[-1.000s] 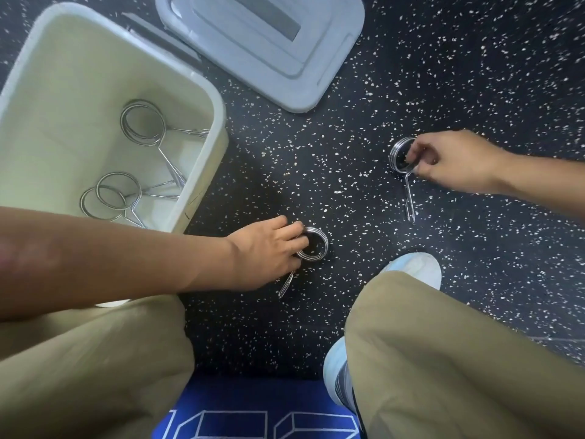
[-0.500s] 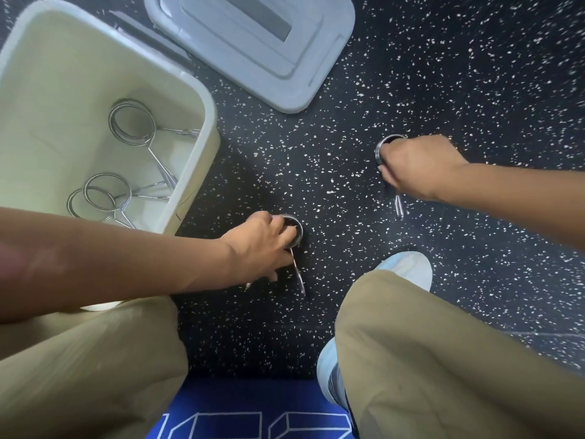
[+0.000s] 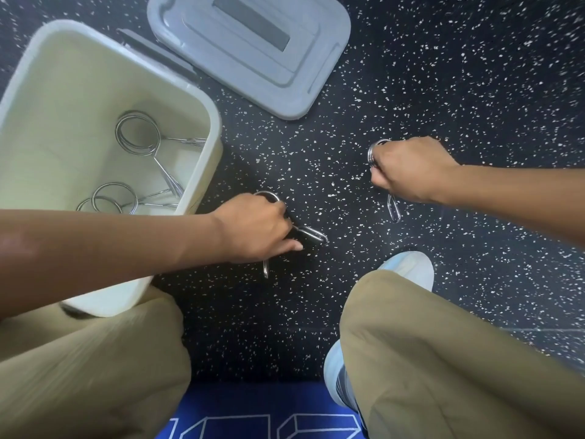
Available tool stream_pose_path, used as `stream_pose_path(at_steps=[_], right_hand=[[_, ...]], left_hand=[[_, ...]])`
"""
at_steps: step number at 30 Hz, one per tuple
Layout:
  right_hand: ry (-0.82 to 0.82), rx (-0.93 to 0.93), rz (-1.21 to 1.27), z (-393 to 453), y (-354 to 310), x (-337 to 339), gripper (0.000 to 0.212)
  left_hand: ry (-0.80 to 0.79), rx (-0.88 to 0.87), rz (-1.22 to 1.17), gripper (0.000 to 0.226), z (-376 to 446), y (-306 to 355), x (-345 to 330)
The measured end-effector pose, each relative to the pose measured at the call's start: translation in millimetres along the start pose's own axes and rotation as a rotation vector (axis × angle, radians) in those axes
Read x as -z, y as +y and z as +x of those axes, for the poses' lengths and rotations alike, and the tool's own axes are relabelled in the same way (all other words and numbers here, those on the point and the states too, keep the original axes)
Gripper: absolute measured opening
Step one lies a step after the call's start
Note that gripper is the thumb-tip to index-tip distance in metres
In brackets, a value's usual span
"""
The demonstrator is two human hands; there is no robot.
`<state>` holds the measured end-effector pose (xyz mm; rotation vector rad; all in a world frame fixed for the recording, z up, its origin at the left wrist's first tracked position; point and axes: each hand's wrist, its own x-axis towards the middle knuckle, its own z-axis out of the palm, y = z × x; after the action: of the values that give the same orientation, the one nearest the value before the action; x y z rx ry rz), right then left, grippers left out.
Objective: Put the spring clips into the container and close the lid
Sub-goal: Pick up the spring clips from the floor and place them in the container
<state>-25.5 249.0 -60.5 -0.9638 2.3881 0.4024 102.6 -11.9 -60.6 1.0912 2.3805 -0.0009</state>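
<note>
My left hand [image 3: 256, 226] grips a metal spring clip [image 3: 311, 233] just right of the cream container [image 3: 202, 99]; its coil and two handle ends stick out of my fist. My right hand [image 3: 408, 167] is closed around a second spring clip [image 3: 393, 208], whose handle hangs below my fingers over the floor. Inside the open container lie three more spring clips [image 3: 136, 134]. The grey lid [image 3: 250, 49] rests flat on the floor behind, off the container.
The floor [image 3: 474, 90] is black with white speckles. My two knees in khaki trousers [image 3: 443, 359] fill the lower view, with a white shoe [image 3: 411, 267] below my right hand. A blue mat [image 3: 262, 410] lies at the bottom edge.
Both hands have closed fully around their clips and lifted them off the floor. My left hand has drawn back toward the container.
</note>
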Motion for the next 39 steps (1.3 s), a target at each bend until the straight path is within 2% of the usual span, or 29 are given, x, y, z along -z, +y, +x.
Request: stream_pose_path(at_steps=[8,15,26,33,39], right_hand=[[0.055,0.029,0.227,-7,-23,41,0.021],[0.109,0.019,0.458,-10,-47,75,0.016],[0.305,-0.067,0.864,-2,-84,119,0.025],[0.389,0.017,0.893,11,-100,156,0.023],[0.471,0.133,0.888,23,-121,189,0.022]], left_hand=[[0.306,0.182,-0.121,0.072,-8,-15,63],[0.451,0.243,-0.156,0.062,-34,-25,107],[0.486,0.339,-0.224,0.066,-103,-40,108],[0.483,0.437,-0.203,0.060,-136,-57,90],[0.381,0.530,-0.156,0.054,-160,-73,58]])
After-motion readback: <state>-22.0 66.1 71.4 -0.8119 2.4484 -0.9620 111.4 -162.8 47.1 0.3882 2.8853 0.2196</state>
